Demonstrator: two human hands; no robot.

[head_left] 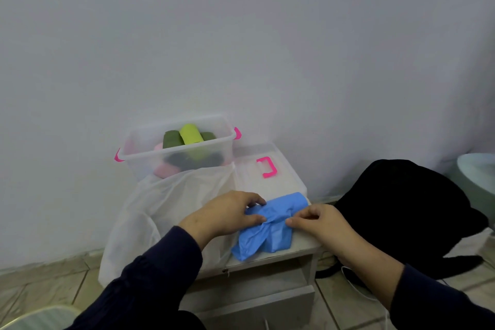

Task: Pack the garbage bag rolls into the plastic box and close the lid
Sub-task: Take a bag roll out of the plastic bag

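Our fingers [254, 202] on both the left hand [227, 213] and right hand [320, 220] pinch the blue garbage bag roll [267, 225], which lies partly unrolled near the front edge of the small white cabinet [305, 245]. At the back edge we see the plastic box [150, 154] open, with green, yellow and pink rolls [188, 138] inside, and its lid [278, 182] lies flat just beside it.

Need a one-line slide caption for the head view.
Both hands, left hand and right hand, pinch a loose blue plastic garbage bag roll before the open clear plastic box holding green rolls.

Box [176, 153] at tabletop [302, 245] rear w/ rolls [187, 138] inside (lid [265, 169] just right), loose bag [267, 225] in front
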